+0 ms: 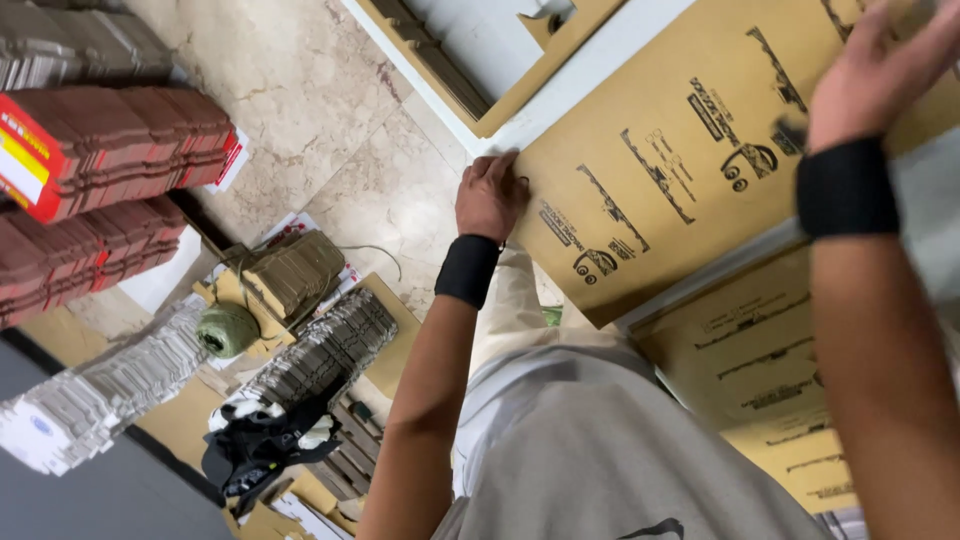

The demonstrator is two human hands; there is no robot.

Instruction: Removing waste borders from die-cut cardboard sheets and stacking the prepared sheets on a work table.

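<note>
The left hand (490, 195) grips the printed cardboard sheet (660, 160) at its nine-o'clock edge, fingers curled; the right hand (870, 70) lies flat at two o'clock, squaring it on the stack (770, 380).

cardboard sheet (690, 150): matt brown, black print | floor (330, 110): polished beige stone | twine ball (226, 329): green fibre

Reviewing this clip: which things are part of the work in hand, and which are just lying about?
In hand:
left hand and right hand on the printed brown cardboard sheet

Lying about:
ball of green twine
red-edged stacks of flat cardboard
bundles of grey folded cartons
</note>
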